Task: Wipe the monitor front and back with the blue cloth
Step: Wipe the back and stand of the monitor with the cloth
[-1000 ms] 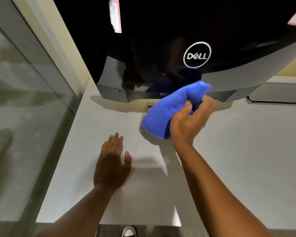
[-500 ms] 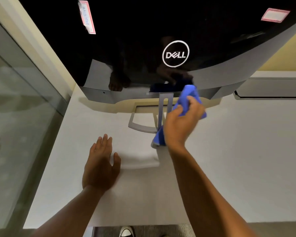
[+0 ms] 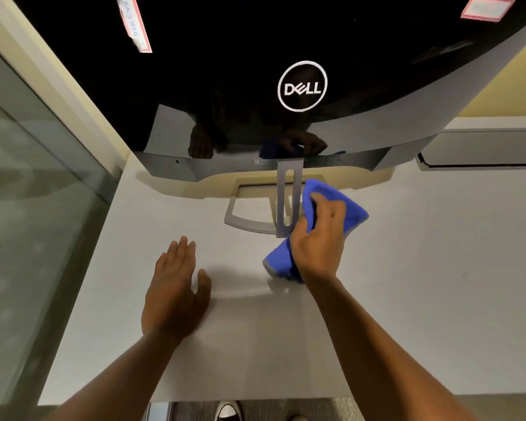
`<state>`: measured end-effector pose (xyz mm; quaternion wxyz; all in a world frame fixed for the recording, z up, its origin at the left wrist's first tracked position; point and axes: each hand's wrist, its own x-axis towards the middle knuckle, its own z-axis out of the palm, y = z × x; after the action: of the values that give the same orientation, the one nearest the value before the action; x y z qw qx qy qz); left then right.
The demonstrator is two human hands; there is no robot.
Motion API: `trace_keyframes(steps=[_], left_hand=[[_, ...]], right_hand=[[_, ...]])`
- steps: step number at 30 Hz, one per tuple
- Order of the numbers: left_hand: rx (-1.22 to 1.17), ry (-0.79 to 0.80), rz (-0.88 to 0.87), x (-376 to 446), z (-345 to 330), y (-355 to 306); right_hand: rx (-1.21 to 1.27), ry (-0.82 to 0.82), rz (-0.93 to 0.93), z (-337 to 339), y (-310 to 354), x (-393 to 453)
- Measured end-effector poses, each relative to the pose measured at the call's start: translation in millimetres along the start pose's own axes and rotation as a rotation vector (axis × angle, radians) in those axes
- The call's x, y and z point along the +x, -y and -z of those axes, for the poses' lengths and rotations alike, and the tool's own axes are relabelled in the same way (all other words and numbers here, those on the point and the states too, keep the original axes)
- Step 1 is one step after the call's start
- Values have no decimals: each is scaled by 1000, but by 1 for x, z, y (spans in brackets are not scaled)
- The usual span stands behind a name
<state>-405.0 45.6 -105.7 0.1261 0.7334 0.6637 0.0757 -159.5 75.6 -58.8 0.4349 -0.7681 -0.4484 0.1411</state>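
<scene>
At the very bottom edge the toe of a shoe (image 3: 227, 412) shows on dark floor below the near edge of the pale surface (image 3: 438, 284). Both bare forearms reach up over that surface. The left hand (image 3: 175, 294) lies flat, palm down, its fingers (image 3: 179, 253) spread loosely and grasping nothing. A little further in and to its right, the right hand (image 3: 318, 238) is clenched around the blue cloth (image 3: 351, 212), thumb and fingers bunching it; one tail of the cloth hangs down beside the wrist toward the surface, and the upper fold sticks out past the knuckles. The cloth sits just beside the right side of the grey upright post of the stand (image 3: 286, 202), and I cannot tell whether it is actually touching the post. The stand's open rectangular base (image 3: 240, 220) rests on the surface to the left of the post. Beyond it hangs the monitor (image 3: 255, 41), its glossy black back facing the person, with a round Dell logo (image 3: 302, 86) in white near the middle. Dim reflections of both hands show in the lower part of the panel. A pink-edged sticker (image 3: 134, 22) is on the upper left of the back and another pink-edged label (image 3: 486, 7) on the upper right. To the left runs a glass partition (image 3: 28, 192) in a pale frame, and behind the monitor on the right is a yellowish wall (image 3: 510, 83)
</scene>
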Motion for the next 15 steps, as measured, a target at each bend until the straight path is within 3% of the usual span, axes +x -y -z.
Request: trace_keyframes(steps=[2,4,6,9,12,15], left_hand=[[7,5,11,0,-1,0],[9,6,22,0,-1,0],[12,7,28,0,-1,0],[24,9,31,0,-1,-1],[35,11,37,1,-1,-1],[43,12,37,0,-1,-1]], right_hand=[[21,-54,50,-1,6,4],[81,31,12,-3,6,5],[144,143,-160,0,-1,7],[-1,216,-163,9,-22,12],[-88,160,-110,17,-30,24],[-68,67,-266,21,-31,41]])
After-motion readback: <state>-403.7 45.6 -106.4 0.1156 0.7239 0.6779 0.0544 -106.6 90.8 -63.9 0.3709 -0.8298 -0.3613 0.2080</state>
